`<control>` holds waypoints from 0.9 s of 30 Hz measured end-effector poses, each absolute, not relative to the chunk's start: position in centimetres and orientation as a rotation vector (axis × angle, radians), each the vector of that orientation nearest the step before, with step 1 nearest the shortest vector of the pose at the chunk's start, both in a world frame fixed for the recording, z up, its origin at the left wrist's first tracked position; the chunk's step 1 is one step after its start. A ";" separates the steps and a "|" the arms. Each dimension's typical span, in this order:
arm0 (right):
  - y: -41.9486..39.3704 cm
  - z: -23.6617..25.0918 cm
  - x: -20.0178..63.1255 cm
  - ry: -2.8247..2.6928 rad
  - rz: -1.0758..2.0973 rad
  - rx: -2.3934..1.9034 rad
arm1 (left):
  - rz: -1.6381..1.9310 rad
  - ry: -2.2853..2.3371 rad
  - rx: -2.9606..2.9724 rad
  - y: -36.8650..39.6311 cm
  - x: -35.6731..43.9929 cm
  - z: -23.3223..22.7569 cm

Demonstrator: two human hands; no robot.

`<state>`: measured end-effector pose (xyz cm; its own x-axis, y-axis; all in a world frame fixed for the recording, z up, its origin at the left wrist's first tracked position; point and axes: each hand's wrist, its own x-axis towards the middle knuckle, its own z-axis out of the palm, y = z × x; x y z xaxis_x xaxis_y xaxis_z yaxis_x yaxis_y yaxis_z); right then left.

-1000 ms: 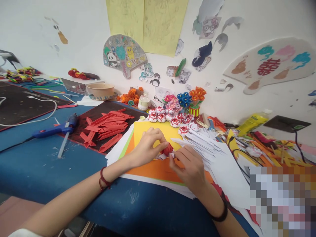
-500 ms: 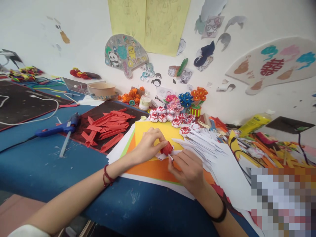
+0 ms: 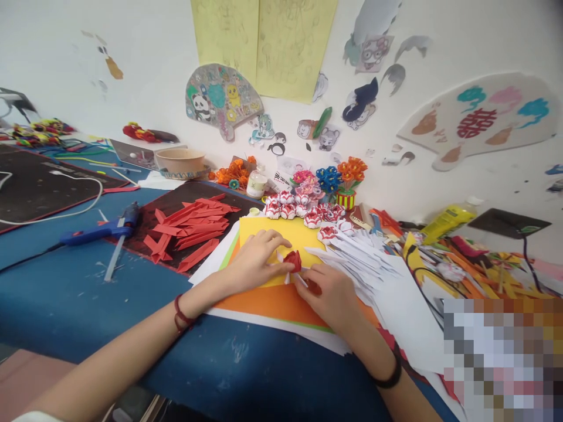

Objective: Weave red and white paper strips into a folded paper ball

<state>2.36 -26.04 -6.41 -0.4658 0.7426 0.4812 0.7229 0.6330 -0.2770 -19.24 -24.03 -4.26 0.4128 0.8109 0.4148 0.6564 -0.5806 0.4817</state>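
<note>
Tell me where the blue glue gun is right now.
In the head view the blue glue gun lies on the blue table, far left of both hands, just beside the pile of red paper strips.

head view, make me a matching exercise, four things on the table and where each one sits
Things:
1. glue gun
2. red strips
3. red flower
4. bowl

Places:
A. between the hands
B. at the back by the wall
C. on the dark mat
D. on the blue table, far left

Pairs: 1-D, 2-C, 3-A, 4-B
</note>
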 end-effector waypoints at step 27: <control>-25.4 -7.3 2.4 -2.243 0.067 -0.733 | 0.917 1.066 2.052 -25.3 -19.2 -5.7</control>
<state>2.36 -25.42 -7.32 -0.5454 0.5248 0.6535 0.4849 0.8335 -0.2647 -19.25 -25.30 -5.71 0.4270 0.8584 0.2843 0.4097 -0.4640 0.7854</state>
